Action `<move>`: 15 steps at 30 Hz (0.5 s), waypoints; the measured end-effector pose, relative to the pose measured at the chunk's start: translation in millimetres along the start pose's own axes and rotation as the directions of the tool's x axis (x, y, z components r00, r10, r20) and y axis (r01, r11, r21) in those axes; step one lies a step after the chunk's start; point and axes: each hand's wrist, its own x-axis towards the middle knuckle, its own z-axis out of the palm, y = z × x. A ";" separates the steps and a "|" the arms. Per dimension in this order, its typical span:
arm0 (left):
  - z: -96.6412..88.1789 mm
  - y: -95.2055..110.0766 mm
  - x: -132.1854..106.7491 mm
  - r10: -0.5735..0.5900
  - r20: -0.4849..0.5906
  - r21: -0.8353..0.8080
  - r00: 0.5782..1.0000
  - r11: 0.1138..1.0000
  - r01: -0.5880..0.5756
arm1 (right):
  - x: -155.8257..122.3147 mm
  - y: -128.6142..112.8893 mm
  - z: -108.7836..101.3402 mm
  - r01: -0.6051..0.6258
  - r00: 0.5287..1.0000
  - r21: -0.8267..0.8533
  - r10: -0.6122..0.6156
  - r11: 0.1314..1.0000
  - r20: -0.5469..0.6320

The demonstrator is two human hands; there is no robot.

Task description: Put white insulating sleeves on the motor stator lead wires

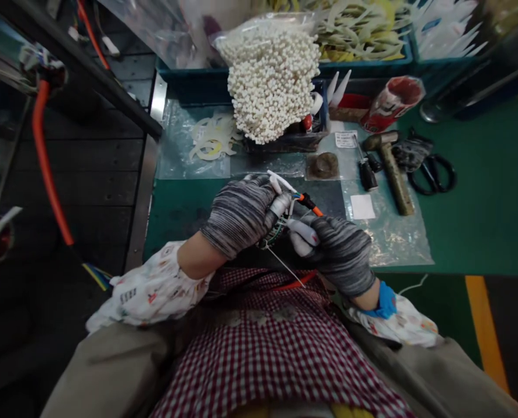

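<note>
My left hand (245,212), in a grey striped glove with pale wrapped fingertips, is closed on a round part (274,233) with a green, toothed-looking edge, perhaps a motor stator; most of it is hidden. White sleeving (281,181) and thin coloured wires (297,197) stick out by these fingers. The wires run into an orange cable (316,211) with a black band, which passes behind my right hand (340,247). That hand, gloved alike, has its fingers bent together beside the part; what they pinch is not clear. A thin white cord (287,267) hangs below the part.
A bag of short white tubes (274,81) lies over a dark bin (285,142). Pale curved strips (213,136) lie left of it. At right are a hammer (394,174), a screwdriver (367,171), black-handled scissors (439,174) and a red can (389,104). A thick orange cable (45,157) hangs at left.
</note>
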 end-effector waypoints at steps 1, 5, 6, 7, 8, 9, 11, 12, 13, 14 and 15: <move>-1.0 2.5 6.1 -0.009 0.030 0.065 1.000 0.998 0.007 | 1.4 2.3 3.4 -0.010 1.000 0.005 0.010 1.000 -0.005; -5.0 13.1 31.8 -0.113 0.162 0.237 0.980 0.969 0.072 | 3.8 7.2 12.1 -0.068 0.998 0.108 0.066 0.992 0.020; -5.5 15.0 37.7 -0.141 0.196 0.263 0.970 0.961 0.086 | 3.6 7.6 12.8 -0.088 0.996 0.147 0.085 0.985 0.026; -5.7 16.1 43.2 -0.162 0.222 0.279 0.962 0.955 0.096 | 3.2 7.8 13.0 -0.107 0.994 0.177 0.102 0.978 0.034; -5.7 16.4 48.1 -0.171 0.239 0.286 0.956 0.953 0.099 | 2.7 8.0 12.9 -0.123 0.992 0.197 0.117 0.973 0.043; -5.5 16.1 52.3 -0.171 0.248 0.286 0.954 0.953 0.096 | 2.2 8.4 12.6 -0.134 0.991 0.207 0.127 0.969 0.047; -4.8 13.7 58.5 -0.151 0.255 0.283 0.955 0.956 0.076 | 1.2 10.8 10.9 -0.138 0.990 0.226 0.134 0.964 0.037; -4.4 12.1 60.7 -0.146 0.259 0.288 0.955 0.955 0.068 | 0.6 13.2 9.4 -0.141 0.990 0.251 0.139 0.958 0.027; -4.1 10.4 62.3 -0.148 0.262 0.297 0.954 0.953 0.067 | 0.1 16.8 7.4 -0.150 0.988 0.291 0.152 0.945 0.015; -3.9 8.8 63.4 -0.151 0.265 0.304 0.952 0.950 0.066 | -0.3 21.4 4.9 -0.171 0.984 0.343 0.180 0.924 0.005; -3.8 7.3 64.1 -0.151 0.264 0.306 0.953 0.950 0.065 | -0.5 27.2 1.9 -0.204 0.975 0.398 0.222 0.894 0.002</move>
